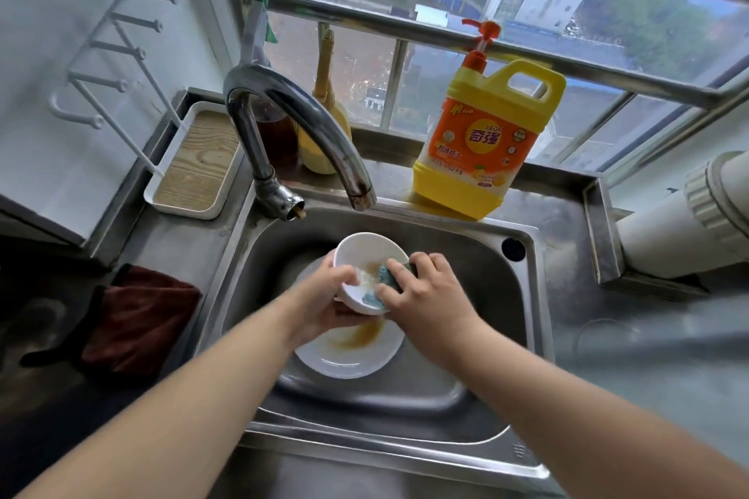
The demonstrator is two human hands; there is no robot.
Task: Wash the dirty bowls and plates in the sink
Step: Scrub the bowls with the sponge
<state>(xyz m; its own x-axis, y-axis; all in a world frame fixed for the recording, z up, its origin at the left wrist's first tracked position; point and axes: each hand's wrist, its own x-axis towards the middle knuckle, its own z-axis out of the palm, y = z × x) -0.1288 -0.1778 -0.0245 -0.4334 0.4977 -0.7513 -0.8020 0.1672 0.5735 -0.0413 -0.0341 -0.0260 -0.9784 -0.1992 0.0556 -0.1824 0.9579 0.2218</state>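
At frame centre my left hand gripped the small bowl, mouth tilted toward me, while my right hand pinched the blue sponge inside, above the stained plate.

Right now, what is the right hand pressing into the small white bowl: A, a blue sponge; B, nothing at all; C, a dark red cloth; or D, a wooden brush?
A: the right hand grips a blue sponge against the inside of the small white bowl, which the left hand holds above the sink.
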